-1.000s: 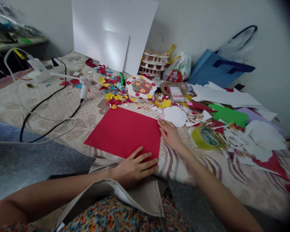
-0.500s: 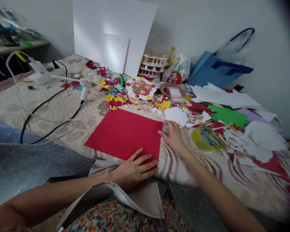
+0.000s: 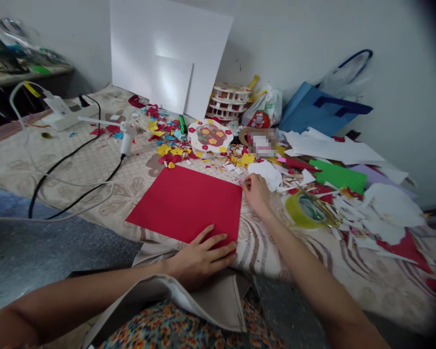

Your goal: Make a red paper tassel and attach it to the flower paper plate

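Observation:
A large red sheet [image 3: 185, 201] lies flat on the patterned tablecloth in front of me. My left hand [image 3: 203, 254] rests on its near right corner with the fingers spread. At the sheet's far right corner is my right hand [image 3: 256, 191], its fingers bent and drawn together. What the right fingertips pinch, if anything, is too small to make out. Beyond the sheet stands a white flower-shaped piece [image 3: 210, 137] decorated with red and yellow flowers.
A glue gun [image 3: 127, 138] with a black cord stands at the left, near a power strip [image 3: 72, 116]. On the right lie yellow tape [image 3: 300, 212], scissors [image 3: 323, 208] and paper scraps [image 3: 394, 208]. A white board [image 3: 134, 53] and blue bag [image 3: 305, 109] stand behind.
My right hand has lifted slightly, and its fingers have curled together. The narrow fold at the sheet's right edge no longer shows; that edge looks flat. My left hand has stayed put.

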